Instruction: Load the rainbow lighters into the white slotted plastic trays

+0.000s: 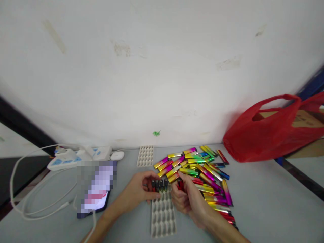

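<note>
Grey desk meets a scuffed white wall; the two hands work slightly apart, fingers curled

Glossy metallic-looking lighters on a smooth, matt grey worktop.

Matt, pale moulded trays contrast with a crinkled, thin-looking red plastic bag, brown cardboard inside, and a scuffed, matt white wall.

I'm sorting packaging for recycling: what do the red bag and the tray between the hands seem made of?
The red bag: likely thin plastic or nonwoven fabric, mostly matte, by its soft folds and floppy handle.
The tray: probably rigid plastic or molded pulp, dull off-white, by its regular cups; I cannot tell which.
</note>
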Demonstrator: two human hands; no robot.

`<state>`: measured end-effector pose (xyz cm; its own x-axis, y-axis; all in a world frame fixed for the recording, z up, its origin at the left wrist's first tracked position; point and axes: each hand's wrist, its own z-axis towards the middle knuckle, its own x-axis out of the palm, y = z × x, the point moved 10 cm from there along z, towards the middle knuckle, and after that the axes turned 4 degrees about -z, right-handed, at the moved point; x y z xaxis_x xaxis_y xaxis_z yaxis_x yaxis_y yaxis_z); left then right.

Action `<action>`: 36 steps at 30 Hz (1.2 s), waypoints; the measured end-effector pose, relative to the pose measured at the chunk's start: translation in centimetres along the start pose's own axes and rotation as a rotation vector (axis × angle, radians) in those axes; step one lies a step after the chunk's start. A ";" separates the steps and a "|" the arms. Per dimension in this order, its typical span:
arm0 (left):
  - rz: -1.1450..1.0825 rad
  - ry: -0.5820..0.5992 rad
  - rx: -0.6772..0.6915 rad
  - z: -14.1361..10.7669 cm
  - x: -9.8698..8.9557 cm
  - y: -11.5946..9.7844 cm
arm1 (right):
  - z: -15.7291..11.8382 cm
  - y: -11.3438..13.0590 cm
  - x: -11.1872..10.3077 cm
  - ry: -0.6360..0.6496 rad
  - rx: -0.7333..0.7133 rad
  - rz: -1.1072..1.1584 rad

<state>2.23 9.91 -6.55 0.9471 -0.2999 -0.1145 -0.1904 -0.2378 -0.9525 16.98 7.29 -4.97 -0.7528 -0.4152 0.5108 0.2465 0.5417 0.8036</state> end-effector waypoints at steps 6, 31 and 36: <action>0.047 -0.015 0.018 0.0 -0.2 -0.2 | 0.0 -0.1 -0.3 -0.013 -0.019 -0.022; -0.001 0.004 0.001 -0.1 0.0 0.1 | -0.3 -0.2 -0.1 -0.026 -0.012 -0.030; 0.011 0.022 0.049 0.0 0.1 -0.1 | -0.2 -0.3 0.6 0.049 -0.002 0.038</action>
<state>2.29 9.88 -6.50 0.9388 -0.3229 -0.1195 -0.1877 -0.1890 -0.9639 16.63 6.74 -4.84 -0.7122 -0.4295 0.5553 0.2757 0.5563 0.7839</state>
